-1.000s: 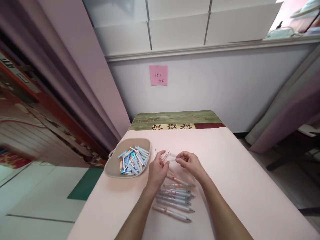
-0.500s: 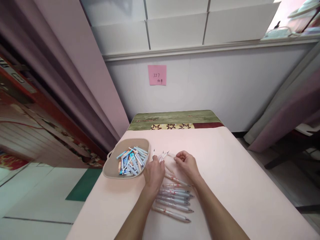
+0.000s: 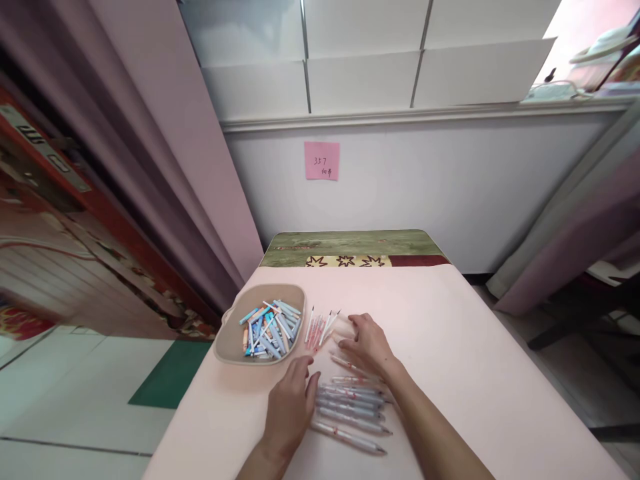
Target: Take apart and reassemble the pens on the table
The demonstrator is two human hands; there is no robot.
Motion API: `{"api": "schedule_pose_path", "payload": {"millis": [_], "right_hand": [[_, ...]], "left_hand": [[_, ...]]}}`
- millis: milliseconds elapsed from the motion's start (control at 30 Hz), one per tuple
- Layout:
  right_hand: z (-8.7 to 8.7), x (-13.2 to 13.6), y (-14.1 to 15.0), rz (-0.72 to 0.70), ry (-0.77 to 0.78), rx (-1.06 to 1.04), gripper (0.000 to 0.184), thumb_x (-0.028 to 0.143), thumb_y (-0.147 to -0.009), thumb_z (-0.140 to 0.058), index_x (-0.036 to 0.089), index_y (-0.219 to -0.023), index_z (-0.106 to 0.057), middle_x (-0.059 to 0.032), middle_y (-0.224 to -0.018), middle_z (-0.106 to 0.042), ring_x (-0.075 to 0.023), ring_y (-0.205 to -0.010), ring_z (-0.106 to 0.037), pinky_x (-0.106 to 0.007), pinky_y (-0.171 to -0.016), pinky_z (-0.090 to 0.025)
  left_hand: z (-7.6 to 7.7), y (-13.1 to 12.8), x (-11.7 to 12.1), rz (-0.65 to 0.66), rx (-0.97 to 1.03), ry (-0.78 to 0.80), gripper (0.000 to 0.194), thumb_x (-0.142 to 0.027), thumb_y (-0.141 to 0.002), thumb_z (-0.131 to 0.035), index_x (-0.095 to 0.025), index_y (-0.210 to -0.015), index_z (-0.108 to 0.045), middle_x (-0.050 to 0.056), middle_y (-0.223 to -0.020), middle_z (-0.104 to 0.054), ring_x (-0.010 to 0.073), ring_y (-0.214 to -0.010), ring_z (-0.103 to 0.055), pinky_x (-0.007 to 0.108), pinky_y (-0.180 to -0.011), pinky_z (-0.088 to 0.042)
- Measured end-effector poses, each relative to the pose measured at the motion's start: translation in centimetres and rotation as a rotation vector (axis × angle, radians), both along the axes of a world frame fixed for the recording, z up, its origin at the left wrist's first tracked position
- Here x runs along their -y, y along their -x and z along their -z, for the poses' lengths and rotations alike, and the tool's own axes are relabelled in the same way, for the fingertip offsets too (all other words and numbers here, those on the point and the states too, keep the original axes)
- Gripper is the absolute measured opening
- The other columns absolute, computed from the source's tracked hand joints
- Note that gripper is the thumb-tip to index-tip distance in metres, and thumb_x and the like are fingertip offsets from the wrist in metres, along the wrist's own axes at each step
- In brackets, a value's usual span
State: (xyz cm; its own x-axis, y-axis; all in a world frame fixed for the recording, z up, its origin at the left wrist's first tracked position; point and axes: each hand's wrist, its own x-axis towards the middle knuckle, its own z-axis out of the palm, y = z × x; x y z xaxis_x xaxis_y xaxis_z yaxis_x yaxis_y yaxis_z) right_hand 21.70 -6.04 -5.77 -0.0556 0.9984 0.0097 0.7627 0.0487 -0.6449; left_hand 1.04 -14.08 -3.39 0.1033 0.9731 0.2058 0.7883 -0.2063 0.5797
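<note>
My left hand [image 3: 290, 408] lies flat on the pink table [image 3: 475, 373], fingers stretched out, just left of a row of several clear pens [image 3: 353, 407]. My right hand [image 3: 367, 343] rests above that row, fingers curled down on a pen at its top; whether it grips the pen I cannot make out. Several thin pen refills [image 3: 320, 325] lie fanned out on the table just left of its fingertips. A beige tray [image 3: 227, 343] holding several blue and orange pen parts sits to the left.
The table's far end shows a green patterned cloth [image 3: 350, 241] against a white wall with a pink sticky note [image 3: 322, 161]. Purple curtains hang at left and right. The floor drops away past the table's left edge.
My left hand let go of the refills, which now lie on the table, and drew back toward me to lie flat. My right hand lowered onto the pens.
</note>
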Motion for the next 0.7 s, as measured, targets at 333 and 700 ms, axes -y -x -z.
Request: {"api": "schedule_pose_path", "payload": {"millis": [333, 700], "right_hand": [[-1.4, -2.9, 3.3, -0.055, 0.018, 0.033, 0.032, 0.012, -0.068, -0.061, 0.018, -0.099, -0.063, -0.0055, -0.092, -0.065, -0.0173, -0.082, -0.058, -0.026, -0.073, -0.039], [-4.1, 3.5, -0.4, 0.0, 0.056, 0.04, 0.012, 0.031, -0.081, -0.06, 0.022, -0.075, -0.066, -0.0005, -0.068, -0.065, -0.0154, -0.063, -0.056, -0.025, -0.059, -0.033]], "left_hand": [[-2.0, 0.9, -1.9, -0.443, 1.336, 0.687, 0.022, -0.03, -0.078, -0.065, -0.013, -0.089, -0.057, 0.009, -0.08, -0.07, 0.0119, -0.051, -0.061, 0.026, -0.049, -0.053], [-1.5, 1.7, -0.9, -0.078, 0.582, 0.322, 0.018, -0.036, -0.08, -0.06, -0.02, -0.086, -0.064, 0.005, -0.077, -0.068, 0.0167, -0.059, -0.062, 0.028, -0.054, -0.051]]}}
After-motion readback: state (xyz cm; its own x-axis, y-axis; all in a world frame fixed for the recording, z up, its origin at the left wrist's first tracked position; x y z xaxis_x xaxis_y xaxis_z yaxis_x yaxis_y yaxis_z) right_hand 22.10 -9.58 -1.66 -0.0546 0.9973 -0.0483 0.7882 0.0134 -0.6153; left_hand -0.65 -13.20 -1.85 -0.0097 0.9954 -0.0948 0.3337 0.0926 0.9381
